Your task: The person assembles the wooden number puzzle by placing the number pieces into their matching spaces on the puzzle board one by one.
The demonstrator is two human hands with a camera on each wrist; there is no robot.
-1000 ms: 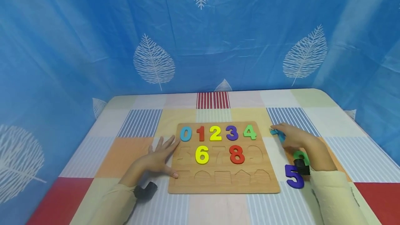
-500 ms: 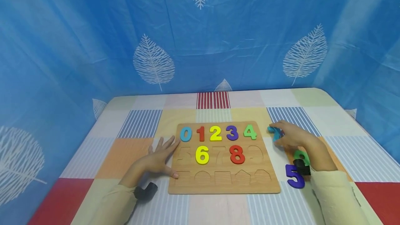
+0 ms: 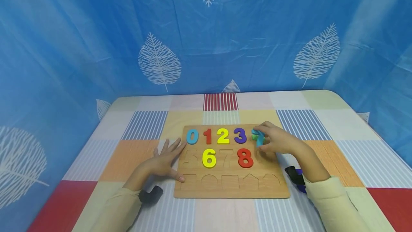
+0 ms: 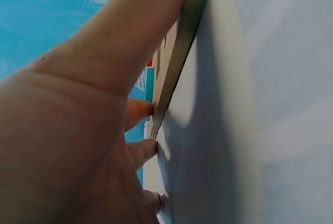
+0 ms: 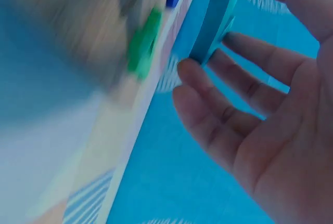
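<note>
Between the thumb and fingers of my right hand (image 3: pixel 277 139) is a light blue number 7 piece (image 3: pixel 260 138), held above the board's upper right corner. It overlaps the green 4 (image 5: pixel 143 44) in the head view. The same blue piece (image 5: pixel 216 18) shows pinched at the top of the right wrist view. My left hand (image 3: pixel 165 163) rests with spread fingers on the left edge of the wooden number board (image 3: pixel 206 191). In the left wrist view the thumb (image 4: pixel 119 31) lies along the board's edge. A 7-shaped recess (image 3: pixel 226 158) lies between the yellow 6 (image 3: pixel 209 158) and red 8 (image 3: pixel 245 158).
Along the board's top row sit a blue 0 (image 3: pixel 192 136), red 1 (image 3: pixel 207 136), yellow 2 (image 3: pixel 223 136) and purple 3 (image 3: pixel 240 136). A purple piece (image 3: pixel 301 188) lies right of the board, partly hidden by the right wrist's black camera (image 3: pixel 294 175).
My right hand has carried the blue 7 leftward from the tablecloth to over the board's upper right. The right forearm now covers the loose green piece. My left hand has stayed put.
</note>
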